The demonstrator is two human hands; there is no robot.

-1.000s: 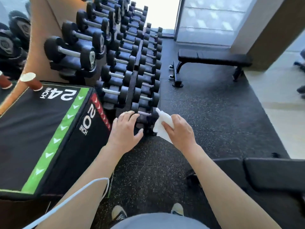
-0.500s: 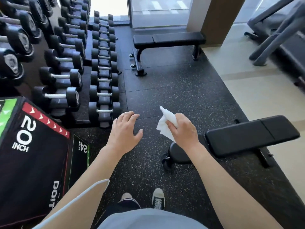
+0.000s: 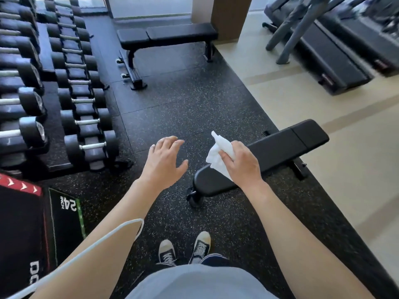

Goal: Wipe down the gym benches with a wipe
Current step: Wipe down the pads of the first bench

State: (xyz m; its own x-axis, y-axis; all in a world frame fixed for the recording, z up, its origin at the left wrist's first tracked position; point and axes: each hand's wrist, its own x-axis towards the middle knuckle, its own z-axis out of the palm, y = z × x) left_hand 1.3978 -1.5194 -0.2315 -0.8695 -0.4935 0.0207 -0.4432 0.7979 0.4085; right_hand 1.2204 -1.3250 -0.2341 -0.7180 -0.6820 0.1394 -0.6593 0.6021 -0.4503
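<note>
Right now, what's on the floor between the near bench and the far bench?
Nothing: the head view shows only bare speckled mat between the near bench and far bench.

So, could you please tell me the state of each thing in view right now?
Wipe: crumpled, held in the right hand.
Left hand: open, empty, fingers spread.
Near bench: flat, not yet touched by the wipe.
Far bench: flat, unoccupied.
Dumbbells: racked in rows.
Plyo box: on the floor, at the left.
</note>
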